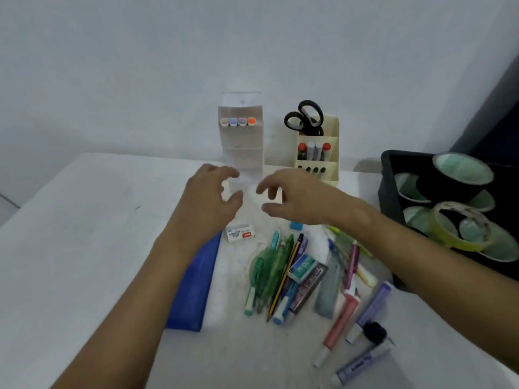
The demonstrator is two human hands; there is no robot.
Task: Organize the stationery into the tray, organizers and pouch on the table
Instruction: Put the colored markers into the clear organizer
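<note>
My left hand and my right hand hover side by side above the table, fingers spread, holding nothing. Just beyond them stands a clear tiered organizer with several pastel-capped markers in its top tier. To its right a cream organizer holds black scissors and markers. A blue pouch lies flat under my left forearm. Below my hands lies a heap of loose stationery: green pens, a pencil, a staple box, a ruler and markers.
A black tray at the right edge holds several tape rolls, one yellow. A small white staples box lies under my left hand. A blue eraser peeks out below my right hand. The wall is close behind the organizers.
</note>
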